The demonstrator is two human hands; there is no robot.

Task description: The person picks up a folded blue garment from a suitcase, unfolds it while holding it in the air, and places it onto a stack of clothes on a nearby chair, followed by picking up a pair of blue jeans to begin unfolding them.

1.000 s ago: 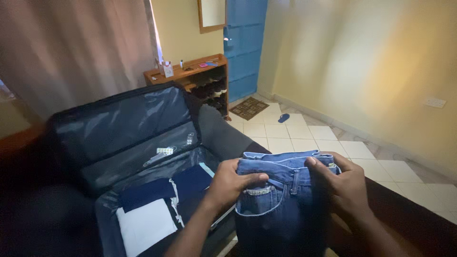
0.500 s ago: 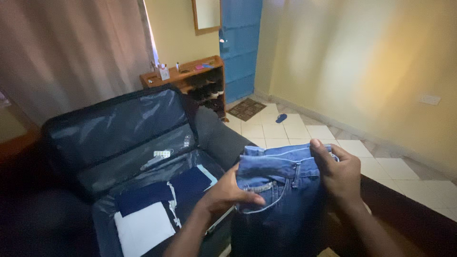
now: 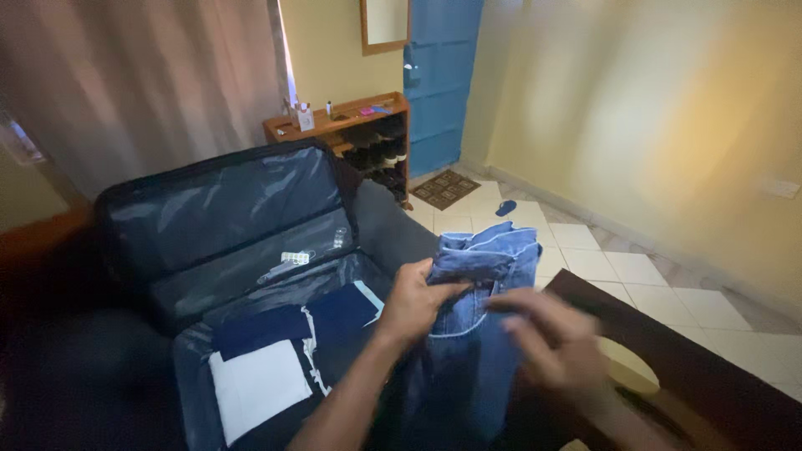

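Matt blue denim jeans (image 3: 472, 334), glossy dark suitcase lining (image 3: 225, 205), smooth pale floor tiles (image 3: 618, 271), wooden shelf (image 3: 351, 121).

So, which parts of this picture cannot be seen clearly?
- Right hand, head view: motion blur hides whether it grips the jeans.
- Jeans legs: cut off by the bottom edge.
- Suitcase contents: partly behind the left hand and its arm.
- Items on the wooden shelf: too small to identify.

An open suitcase (image 3: 225, 225) lies on a dark sofa (image 3: 393, 230), with folded navy and white clothes (image 3: 267, 367) inside it.
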